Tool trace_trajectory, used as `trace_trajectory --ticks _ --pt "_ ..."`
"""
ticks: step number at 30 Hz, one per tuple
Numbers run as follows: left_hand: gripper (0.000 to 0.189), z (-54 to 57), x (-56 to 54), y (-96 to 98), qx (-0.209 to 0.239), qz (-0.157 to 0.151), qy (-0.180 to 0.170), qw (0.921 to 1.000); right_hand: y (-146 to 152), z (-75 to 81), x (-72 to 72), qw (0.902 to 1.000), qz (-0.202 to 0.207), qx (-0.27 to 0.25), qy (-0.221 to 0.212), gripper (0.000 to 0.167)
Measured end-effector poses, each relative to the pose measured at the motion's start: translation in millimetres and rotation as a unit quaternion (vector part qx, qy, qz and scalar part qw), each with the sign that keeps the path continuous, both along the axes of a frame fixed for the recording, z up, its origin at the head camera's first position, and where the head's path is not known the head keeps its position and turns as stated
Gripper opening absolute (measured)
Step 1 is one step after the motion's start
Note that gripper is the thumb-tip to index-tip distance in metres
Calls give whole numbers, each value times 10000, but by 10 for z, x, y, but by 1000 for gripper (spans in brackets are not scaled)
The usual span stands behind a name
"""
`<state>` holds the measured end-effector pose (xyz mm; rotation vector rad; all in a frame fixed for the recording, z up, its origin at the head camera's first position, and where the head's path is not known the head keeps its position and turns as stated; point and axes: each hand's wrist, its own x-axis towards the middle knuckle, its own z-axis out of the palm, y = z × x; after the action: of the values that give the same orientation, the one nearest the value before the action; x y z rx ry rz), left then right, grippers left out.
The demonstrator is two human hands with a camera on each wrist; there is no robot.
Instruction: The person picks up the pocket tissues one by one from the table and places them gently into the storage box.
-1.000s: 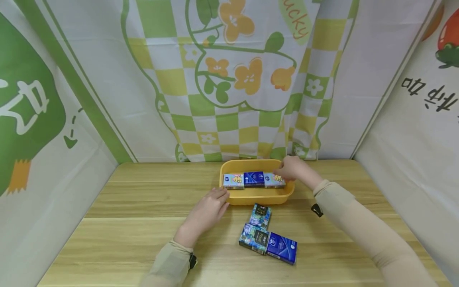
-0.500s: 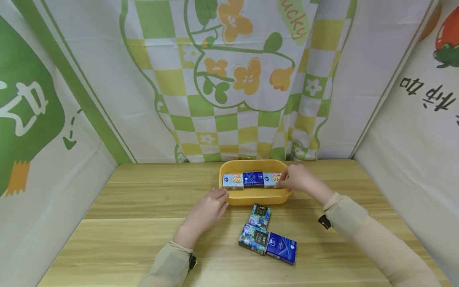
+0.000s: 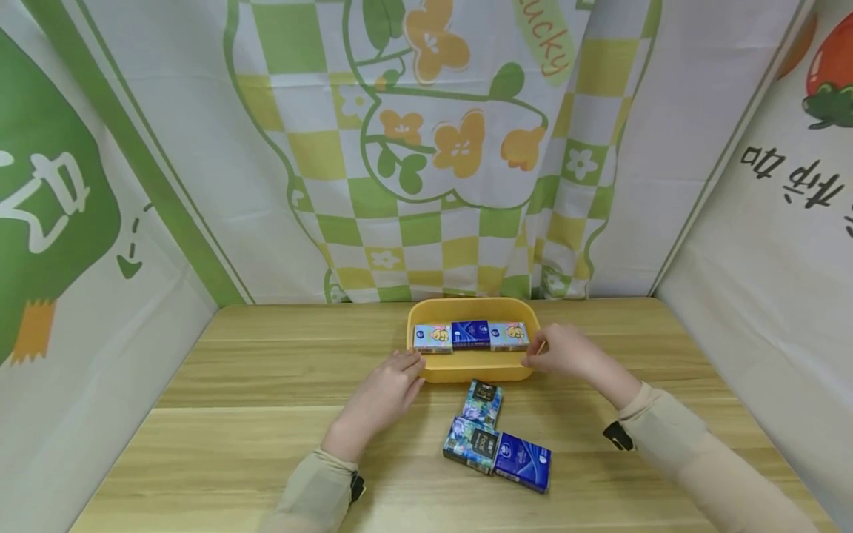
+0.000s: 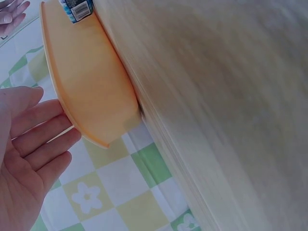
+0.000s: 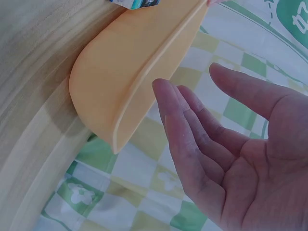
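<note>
A yellow plastic basket [image 3: 476, 374] stands at the back of the table. Side by side in it lie a light-blue cartoon tissue pack [image 3: 433, 338], a dark-blue tissue pack [image 3: 470, 334] and another cartoon tissue pack [image 3: 509, 336]. My left hand [image 3: 385, 394] touches the basket's left end with its fingertips; the left wrist view shows the fingers fairly straight against the rim. Beside the right end is my right hand [image 3: 571, 358], holding nothing. In the right wrist view its fingers [image 5: 180, 139] are loosely extended near the rim, with the thumb apart.
In front of the basket, two flowery blue-green tissue packs [image 3: 483, 403] and a dark-blue tissue pack [image 3: 523, 460] lie on the wooden table [image 3: 253, 429]. A checked curtain [image 3: 426, 229] hangs behind. White printed walls flank the table.
My right hand has left the right-hand cartoon pack in the basket and moved toward me and slightly right, to the basket's right end. The left hand stays where it was.
</note>
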<state>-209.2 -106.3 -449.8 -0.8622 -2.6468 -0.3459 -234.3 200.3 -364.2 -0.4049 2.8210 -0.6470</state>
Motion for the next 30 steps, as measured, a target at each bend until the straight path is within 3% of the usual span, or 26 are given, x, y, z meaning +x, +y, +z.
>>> trace_trajectory --ticks 8,15,30 --pt "35 1 -1 -10 -23 5 62 10000 54 -29 150 9994 203 -148 245 14" --pt "35 -1 -1 -15 -42 13 96 9999 46 -118 306 9998 49 -145 -130 18" --pt "34 -12 8 -11 -13 5 158 9999 14 -452 532 9952 483 -413 -748 23"
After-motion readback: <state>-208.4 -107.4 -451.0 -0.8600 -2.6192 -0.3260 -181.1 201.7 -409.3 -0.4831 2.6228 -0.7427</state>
